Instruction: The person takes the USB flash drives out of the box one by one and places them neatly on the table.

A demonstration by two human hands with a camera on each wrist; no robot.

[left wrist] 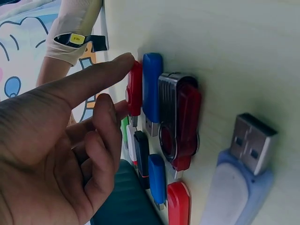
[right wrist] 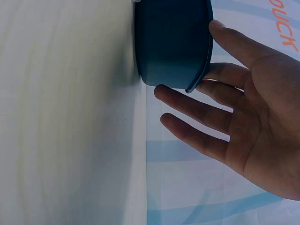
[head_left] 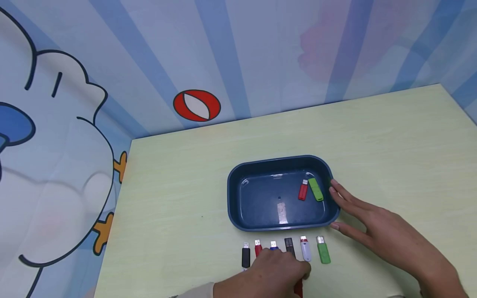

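Note:
My left hand (head_left: pixel 273 273) is low in the head view, over the near row of USB sticks. In the left wrist view its thumb and fingers pinch a red USB stick (left wrist: pixel 135 89), which stands beside a blue USB stick (left wrist: pixel 152 86). A dark blue bin (head_left: pixel 257 225) lies beyond the row, with a red USB stick (head_left: pixel 303 191) and a lime-green USB stick (head_left: pixel 316 190) at its right end. Against that end rests my right hand (head_left: pixel 387 234), fingers spread and fingertips at the rim.
A black USB stick (head_left: pixel 246 257), a white one (head_left: pixel 305 250) and a green one (head_left: pixel 324 252) lie in the row before the bin. Nearer lie a metal-and-red swivel stick (left wrist: pixel 180 122) and a pale blue one (left wrist: pixel 234 183). A printed wall (head_left: pixel 261 54) borders the table (head_left: pixel 179 186).

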